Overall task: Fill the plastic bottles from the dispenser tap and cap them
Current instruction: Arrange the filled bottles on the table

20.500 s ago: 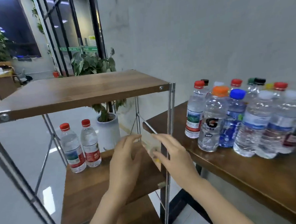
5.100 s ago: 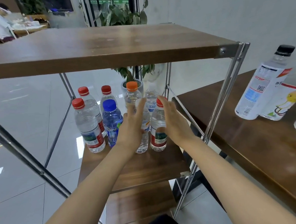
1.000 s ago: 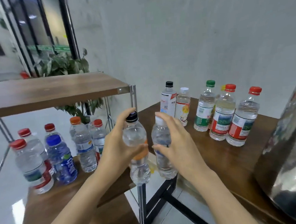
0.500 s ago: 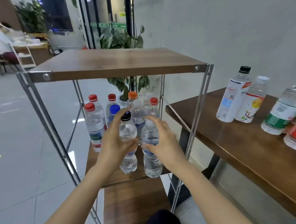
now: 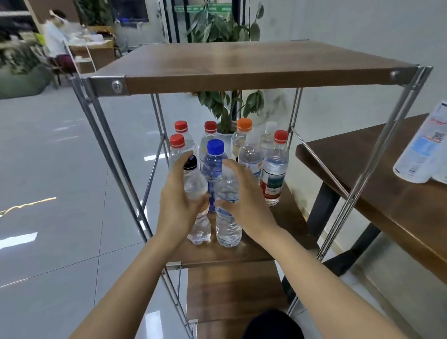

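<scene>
Left hand (image 5: 177, 206) grips black-capped bottle (image 5: 196, 186), right hand (image 5: 248, 202) grips second bottle (image 5: 228, 226), both at middle shelf (image 5: 291, 222) front. Risk: standing bottles (image 5: 273, 171) crowd just behind; one nudge from my knuckles could topple them.

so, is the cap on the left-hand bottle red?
No, the bottle gripped by the left hand has a black cap showing just above the fingers.

We see cool, even indoor light, fairly bright. White glare streaks the glossy floor (image 5: 46, 154) at nine o'clock. Wide-angle distortion bows the shelf posts (image 5: 114, 155); the labelled bottle (image 5: 425, 144) at three o'clock and the seated person (image 5: 54, 35) at eleven blur.
</scene>
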`<state>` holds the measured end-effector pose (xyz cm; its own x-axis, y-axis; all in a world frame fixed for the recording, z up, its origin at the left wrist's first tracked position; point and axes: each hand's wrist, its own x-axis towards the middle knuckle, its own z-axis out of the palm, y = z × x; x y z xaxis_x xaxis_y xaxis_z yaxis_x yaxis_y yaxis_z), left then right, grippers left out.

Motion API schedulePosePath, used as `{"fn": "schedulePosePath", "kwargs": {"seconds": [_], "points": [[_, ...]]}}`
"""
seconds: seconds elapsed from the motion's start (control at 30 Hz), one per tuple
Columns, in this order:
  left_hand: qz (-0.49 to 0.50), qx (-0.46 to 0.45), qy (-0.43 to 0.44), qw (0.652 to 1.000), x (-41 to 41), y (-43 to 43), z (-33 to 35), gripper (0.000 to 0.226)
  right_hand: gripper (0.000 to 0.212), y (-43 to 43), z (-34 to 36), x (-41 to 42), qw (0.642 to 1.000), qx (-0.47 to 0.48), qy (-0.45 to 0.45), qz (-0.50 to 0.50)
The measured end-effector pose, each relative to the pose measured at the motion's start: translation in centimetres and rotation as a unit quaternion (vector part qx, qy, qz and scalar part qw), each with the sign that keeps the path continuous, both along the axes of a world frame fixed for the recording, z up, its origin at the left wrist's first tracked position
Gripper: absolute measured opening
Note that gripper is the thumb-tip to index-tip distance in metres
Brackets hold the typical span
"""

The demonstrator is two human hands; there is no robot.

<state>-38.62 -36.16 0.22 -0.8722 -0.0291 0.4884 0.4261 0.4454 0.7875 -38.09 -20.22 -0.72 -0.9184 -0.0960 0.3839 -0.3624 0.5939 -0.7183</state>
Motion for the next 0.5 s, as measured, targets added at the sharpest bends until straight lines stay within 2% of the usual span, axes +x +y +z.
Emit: {"fn": "schedulePosePath", "kwargs": {"seconds": [0.17, 0.5], "points": [[-0.004, -0.013, 0.013, 1.0, -1.4, -1.0, -0.7, 0.093, 0.081, -1.0, -0.3, -1.2, 0.999, -0.026, 0.023, 0.014], [0.011, -0.013, 0.032, 0.999, -3.1, -1.9, -0.9, 0.092, 0.08, -2.2, -1.2, -3.2, 0.998, -0.02, 0.059, 0.011]]}}
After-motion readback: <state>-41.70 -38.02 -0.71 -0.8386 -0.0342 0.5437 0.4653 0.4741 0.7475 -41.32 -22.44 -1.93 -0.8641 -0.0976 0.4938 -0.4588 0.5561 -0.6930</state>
